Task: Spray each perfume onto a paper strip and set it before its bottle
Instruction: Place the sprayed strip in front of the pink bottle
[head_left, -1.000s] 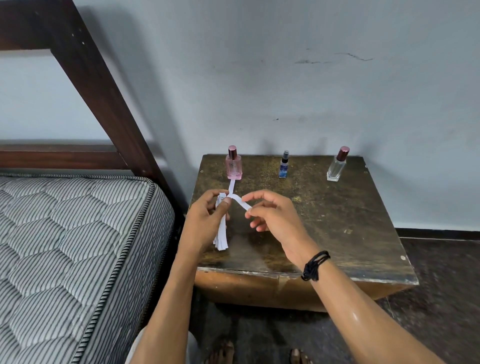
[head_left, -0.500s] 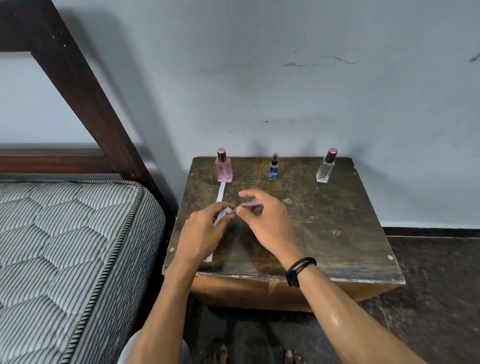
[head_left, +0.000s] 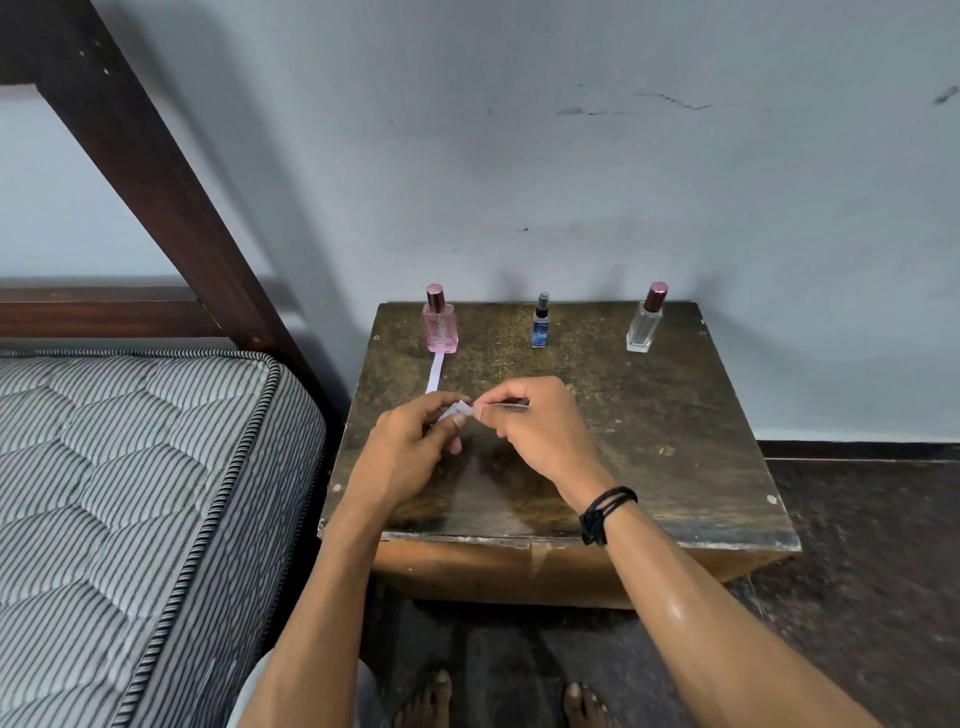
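Note:
Three bottles stand in a row at the back of the worn wooden table (head_left: 675, 415): a pink perfume bottle (head_left: 440, 326) on the left, a small blue spray bottle (head_left: 540, 330) in the middle, a clear bottle (head_left: 645, 325) on the right. A white paper strip (head_left: 434, 374) lies flat right before the pink bottle. My left hand (head_left: 410, 449) is closed around a bundle of white strips (head_left: 457, 409), mostly hidden in the fist. My right hand (head_left: 535, 426) pinches one strip at the bundle's top, touching the left hand above the table's middle.
A mattress with a striped quilted cover (head_left: 130, 493) lies to the left, close to the table's edge. A dark wooden bed frame (head_left: 156, 182) slants up behind it. A grey wall runs behind the table. My bare feet (head_left: 498, 701) stand on the dark floor below.
The hanging bundle of strips has been drawn up into my left fist. My right hand has closed in on the bundle's top. The camera has shifted slightly.

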